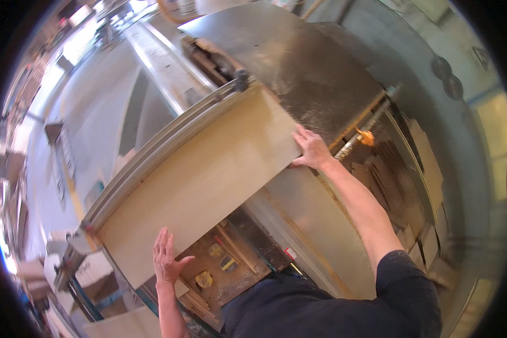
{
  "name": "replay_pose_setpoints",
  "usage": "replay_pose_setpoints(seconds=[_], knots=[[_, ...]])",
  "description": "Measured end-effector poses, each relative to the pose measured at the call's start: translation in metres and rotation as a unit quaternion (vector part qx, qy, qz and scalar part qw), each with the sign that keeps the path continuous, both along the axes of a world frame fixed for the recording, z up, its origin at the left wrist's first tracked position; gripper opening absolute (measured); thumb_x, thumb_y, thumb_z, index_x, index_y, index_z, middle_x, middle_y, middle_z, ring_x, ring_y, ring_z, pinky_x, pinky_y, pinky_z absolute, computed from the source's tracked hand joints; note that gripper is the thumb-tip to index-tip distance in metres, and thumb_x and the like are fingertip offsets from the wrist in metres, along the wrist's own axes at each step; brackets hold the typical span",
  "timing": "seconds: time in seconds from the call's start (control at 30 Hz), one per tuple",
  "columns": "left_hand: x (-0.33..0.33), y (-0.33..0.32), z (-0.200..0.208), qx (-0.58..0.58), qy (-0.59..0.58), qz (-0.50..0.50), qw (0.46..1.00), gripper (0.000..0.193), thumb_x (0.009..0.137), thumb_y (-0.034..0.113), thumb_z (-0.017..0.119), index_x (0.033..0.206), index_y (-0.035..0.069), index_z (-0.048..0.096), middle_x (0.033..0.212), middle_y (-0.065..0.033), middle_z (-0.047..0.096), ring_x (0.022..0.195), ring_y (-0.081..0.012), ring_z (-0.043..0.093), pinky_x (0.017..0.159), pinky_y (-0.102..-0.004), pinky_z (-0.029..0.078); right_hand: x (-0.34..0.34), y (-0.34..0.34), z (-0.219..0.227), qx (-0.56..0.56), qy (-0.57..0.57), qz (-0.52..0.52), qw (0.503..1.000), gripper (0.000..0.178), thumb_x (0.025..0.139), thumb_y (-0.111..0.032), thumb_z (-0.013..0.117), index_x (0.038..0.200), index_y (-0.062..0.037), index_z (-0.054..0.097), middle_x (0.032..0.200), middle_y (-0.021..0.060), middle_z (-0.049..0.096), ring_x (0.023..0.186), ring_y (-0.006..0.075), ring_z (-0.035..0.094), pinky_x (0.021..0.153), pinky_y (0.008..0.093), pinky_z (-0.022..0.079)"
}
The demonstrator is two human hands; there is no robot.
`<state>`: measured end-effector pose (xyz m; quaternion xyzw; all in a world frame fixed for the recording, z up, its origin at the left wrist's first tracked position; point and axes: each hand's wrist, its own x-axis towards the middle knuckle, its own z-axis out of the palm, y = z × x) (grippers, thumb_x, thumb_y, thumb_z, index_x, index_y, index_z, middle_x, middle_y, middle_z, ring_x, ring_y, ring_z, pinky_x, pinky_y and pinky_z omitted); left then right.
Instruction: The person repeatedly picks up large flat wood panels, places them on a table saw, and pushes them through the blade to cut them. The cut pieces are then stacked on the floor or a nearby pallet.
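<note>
A long, pale wooden panel [208, 174] lies slantwise across the machine, its far edge along a metal fence [152, 146]. My right hand [312, 151] is at the panel's near right corner, with the thumb by the near edge and the fingers along the right end, gripping that corner. At the left, my left hand [166, 262] is open, fingers pointing up and thumb stretched out to the right. It overlaps the panel's near edge; whether it presses on the wood I cannot tell.
A wide metal table [304, 62] extends beyond the panel. Below it, a wooden shelf [231, 276] holds tape measures [228, 263] and a pencil-like stick. Offcuts [386, 174] fill a space at the right. A metal rail [163, 67] runs away at the upper left.
</note>
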<state>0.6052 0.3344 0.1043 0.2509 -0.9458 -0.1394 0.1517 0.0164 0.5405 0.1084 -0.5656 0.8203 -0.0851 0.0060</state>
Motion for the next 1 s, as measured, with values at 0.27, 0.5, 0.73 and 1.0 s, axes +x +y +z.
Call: replay_pose_setpoints(seconds=[0.27, 0.5, 0.73, 1.0], knots=[[-0.014, -0.013, -0.007, -0.034, -0.030, -0.102, 0.994, 0.084, 0.071, 0.011, 0.093, 0.145, 0.000, 0.053, 0.158, -0.0220, 0.051, 0.149, -0.0427, 0.046, 0.121, -0.0498, 0.043, 0.003, 0.000, -0.002, 0.019, -0.024, -0.026, 0.999, 0.113, 0.059, -0.055, 0.095, 0.150, -0.0011, 0.056, 0.165, 0.0247, 0.042, 0.142, 0.0421, 0.052, 0.119, 0.0495, 0.044], [-0.011, -0.013, -0.011, -0.015, -0.031, -0.096, 0.995, 0.084, 0.072, 0.011, 0.092, 0.144, -0.001, 0.051, 0.159, -0.0235, 0.050, 0.149, -0.0450, 0.047, 0.121, -0.0514, 0.044, -0.025, 0.021, 0.015, 0.016, -0.041, -0.012, 0.999, 0.109, 0.064, -0.046, 0.097, 0.153, -0.0028, 0.053, 0.163, 0.0200, 0.047, 0.142, 0.0391, 0.053, 0.121, 0.0448, 0.044], [-0.010, -0.014, -0.014, -0.008, -0.018, -0.083, 0.996, 0.085, 0.069, 0.012, 0.094, 0.144, 0.003, 0.055, 0.157, -0.0192, 0.053, 0.148, -0.0425, 0.049, 0.119, -0.0496, 0.047, -0.028, 0.004, 0.016, 0.046, -0.052, 0.022, 0.997, 0.075, 0.072, -0.011, 0.082, 0.142, 0.0010, 0.060, 0.156, 0.0172, 0.055, 0.121, 0.0357, 0.069, 0.104, 0.0405, 0.058], [-0.009, -0.018, -0.017, -0.022, -0.010, -0.082, 0.996, 0.086, 0.067, 0.021, 0.098, 0.141, 0.005, 0.059, 0.155, -0.0161, 0.057, 0.146, -0.0384, 0.052, 0.116, -0.0471, 0.051, -0.031, 0.007, 0.014, 0.014, -0.078, 0.035, 0.996, 0.072, 0.071, -0.012, 0.084, 0.139, 0.0014, 0.062, 0.157, 0.0140, 0.055, 0.128, 0.0350, 0.066, 0.106, 0.0423, 0.057]])
